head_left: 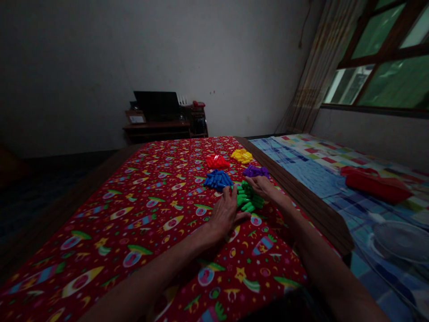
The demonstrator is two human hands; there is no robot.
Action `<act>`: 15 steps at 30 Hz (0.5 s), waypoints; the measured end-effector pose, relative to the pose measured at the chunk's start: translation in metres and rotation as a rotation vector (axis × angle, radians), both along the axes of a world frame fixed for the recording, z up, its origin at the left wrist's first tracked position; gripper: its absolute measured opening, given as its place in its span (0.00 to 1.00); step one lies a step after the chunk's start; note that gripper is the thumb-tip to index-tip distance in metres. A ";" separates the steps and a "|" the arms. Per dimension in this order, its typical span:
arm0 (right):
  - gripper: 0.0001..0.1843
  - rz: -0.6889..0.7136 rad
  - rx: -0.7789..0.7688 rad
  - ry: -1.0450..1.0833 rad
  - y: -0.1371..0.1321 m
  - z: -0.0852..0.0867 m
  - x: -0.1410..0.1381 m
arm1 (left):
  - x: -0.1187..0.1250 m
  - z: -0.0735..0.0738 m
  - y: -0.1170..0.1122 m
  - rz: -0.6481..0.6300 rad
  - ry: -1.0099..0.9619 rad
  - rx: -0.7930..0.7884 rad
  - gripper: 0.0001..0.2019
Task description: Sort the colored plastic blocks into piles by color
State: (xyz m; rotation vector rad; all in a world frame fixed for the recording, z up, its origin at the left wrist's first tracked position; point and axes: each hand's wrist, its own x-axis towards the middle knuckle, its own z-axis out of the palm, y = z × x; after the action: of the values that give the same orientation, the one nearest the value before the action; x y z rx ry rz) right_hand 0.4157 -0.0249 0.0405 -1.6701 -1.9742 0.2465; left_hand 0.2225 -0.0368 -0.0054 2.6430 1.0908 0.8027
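Note:
A heap of small, stick-like green plastic pieces (247, 202) lies on a red patterned cloth (167, 197). My left hand (225, 213) rests at the heap's left edge, thumb apart from the bent fingers, with nothing visible in it. Over the far right side of the green pieces reaches my right hand (264, 188), its fingers stretched out and the tips near or touching them. Blue pieces (217, 179) are piled just beyond my left fingertips. Past my right hand sit purple pieces (256, 171). Farther back are a red pile (217, 162) and a yellow pile (241, 156).
The cloth covers a long surface with brown wooden edges (295, 192). To the right, a bed with a checked cover (301, 165) holds a red bag (375, 184) and a fan (402, 239). A monitor (157, 106) stands on a desk (157, 129) by the far wall.

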 end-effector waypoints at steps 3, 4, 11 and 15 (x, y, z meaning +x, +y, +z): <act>0.31 0.037 -0.020 -0.033 -0.001 0.001 0.000 | 0.005 0.003 0.007 -0.061 -0.014 -0.047 0.43; 0.31 0.043 -0.026 -0.044 -0.001 0.001 0.001 | 0.006 0.004 0.010 -0.093 -0.019 -0.062 0.41; 0.30 0.035 -0.068 -0.054 -0.001 0.006 0.004 | 0.013 0.004 0.020 -0.180 -0.109 -0.122 0.32; 0.28 0.066 -0.085 -0.040 -0.002 0.009 0.009 | 0.011 -0.004 0.023 -0.231 -0.142 -0.118 0.33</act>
State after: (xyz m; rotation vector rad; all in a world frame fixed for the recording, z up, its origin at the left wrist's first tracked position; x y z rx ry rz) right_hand 0.4245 -0.0267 0.0494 -1.6760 -2.0770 0.3275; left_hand 0.2339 -0.0135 -0.0096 2.5101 0.7566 0.8353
